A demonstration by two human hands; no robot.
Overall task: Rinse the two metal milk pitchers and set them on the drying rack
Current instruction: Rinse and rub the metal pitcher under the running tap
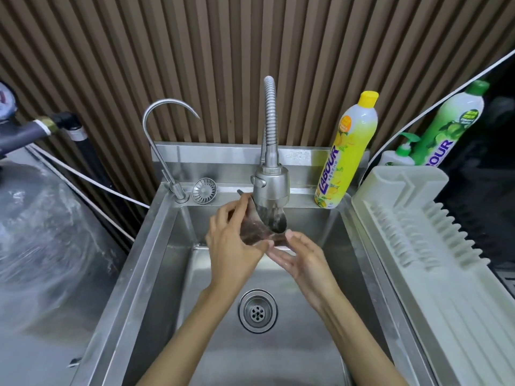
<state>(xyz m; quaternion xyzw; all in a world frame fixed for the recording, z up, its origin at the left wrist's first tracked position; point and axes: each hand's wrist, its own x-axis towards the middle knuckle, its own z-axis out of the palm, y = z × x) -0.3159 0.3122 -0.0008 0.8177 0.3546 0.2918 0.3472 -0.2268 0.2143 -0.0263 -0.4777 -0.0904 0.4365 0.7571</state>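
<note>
One metal milk pitcher (264, 231) lies tilted over the sink basin (156, 274), its mouth turned up toward the spray faucet head (271, 185), and water runs into it. My left hand (232, 249) grips the pitcher's body from the left, fingers wrapped round its far side. Just to its right, my right hand (299, 256) is palm up with fingers spread, the thumb tip touching the pitcher's lower end. I see no second pitcher. The white plastic drying rack (418, 227) stands to the right of the sink with nothing on it.
A thin gooseneck tap (164, 126) and a loose strainer (204, 190) sit on the sink's back ledge. A yellow dish soap bottle (348, 151) stands at the back right, and a green bottle (446, 126) and a pump bottle (401, 154) behind the rack. The drain (257, 310) is open.
</note>
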